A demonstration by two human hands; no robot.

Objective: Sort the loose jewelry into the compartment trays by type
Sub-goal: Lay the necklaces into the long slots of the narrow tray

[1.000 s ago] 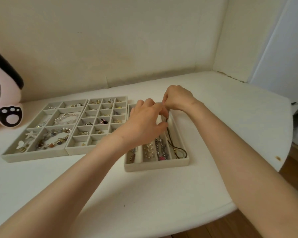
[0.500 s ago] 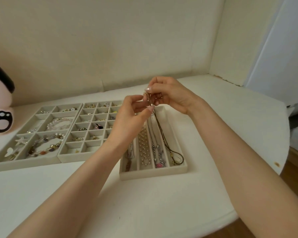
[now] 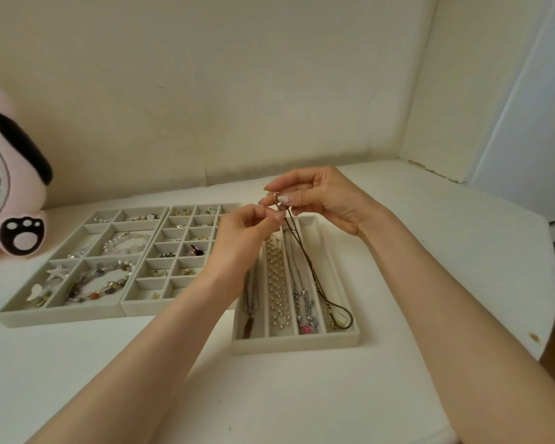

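Observation:
My left hand and my right hand are raised above the far end of the necklace tray. Both pinch the top end of a brown cord necklace, near a small gold clasp. The cord hangs down into the tray's rightmost slot, where its loop lies at the near end. The other slots hold a dark chain, a pearl strand and a silver chain with a pink charm.
Left of it stand an earring tray with many small cells and a bracelet tray with beaded bracelets. A pink plush toy sits at the far left. The white table's edge curves away on the right.
Both hands rose from the tray's far end, lifting the top of the brown cord necklace clear of its slot. The lower loop stayed in the tray.

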